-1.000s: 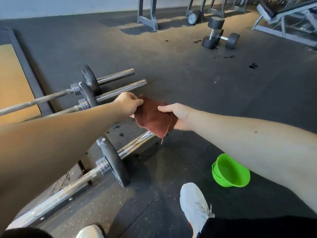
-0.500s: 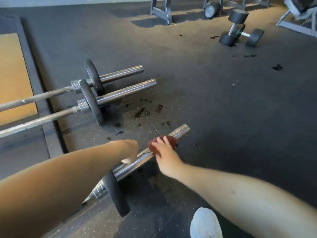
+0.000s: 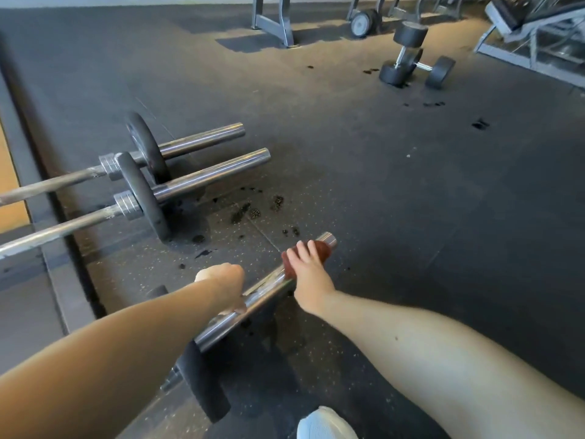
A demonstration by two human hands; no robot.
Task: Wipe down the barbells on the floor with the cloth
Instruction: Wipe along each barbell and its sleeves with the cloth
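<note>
Three barbells lie on the dark rubber floor. The nearest barbell (image 3: 269, 288) has a chrome sleeve that runs from a black plate (image 3: 202, 384) up to the right. My right hand (image 3: 308, 277) grips a reddish-brown cloth (image 3: 319, 251) wrapped round the sleeve close to its tip. My left hand (image 3: 226, 286) grips the same sleeve lower down, nearer the plate. Two more barbells (image 3: 209, 175) lie side by side to the left, each with one small black plate.
Dark wet spots (image 3: 250, 210) mark the floor between the barbells. Dumbbells (image 3: 411, 64) lie at the back right, beside machine frames (image 3: 272, 20) and a bench frame (image 3: 531, 42). My white shoe (image 3: 326, 423) is at the bottom edge. A raised platform edge (image 3: 38, 172) runs along the left.
Both hands dropped from holding the cloth in the air to the nearest barbell's sleeve. My right hand with the cloth slid toward the sleeve's tip, and my left hand took hold of the sleeve.
</note>
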